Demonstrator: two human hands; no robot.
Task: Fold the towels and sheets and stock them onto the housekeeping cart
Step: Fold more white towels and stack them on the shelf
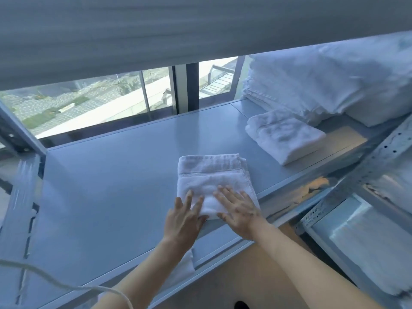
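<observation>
A wide grey shelf (111, 175) fills the middle of the view, with a window (100, 101) beyond its far edge and another shelf board overhead. At the far right sits a tall stack (323, 85) of folded white linen. Just in front of it, apart from it, lies one folded towel (285, 136).

Nearer and more central, close to the shelf's near edge, lies the towel in hand (211, 179), folded to a small rectangle with a woven band across its far part.

Both hands rest flat on its near end. The left hand (184, 217) has its fingers spread, thumb at the near fold. The right hand (238, 210) is likewise spread and pressing down; neither pinches anything.

The towel looks light, soft and thick, likely to sag or unfold if lifted by one corner. It should slide easily on the smooth shelf. I would take it from both sides at the folded near edge, palms under and thumbs on top, so the layers stay together.
</observation>
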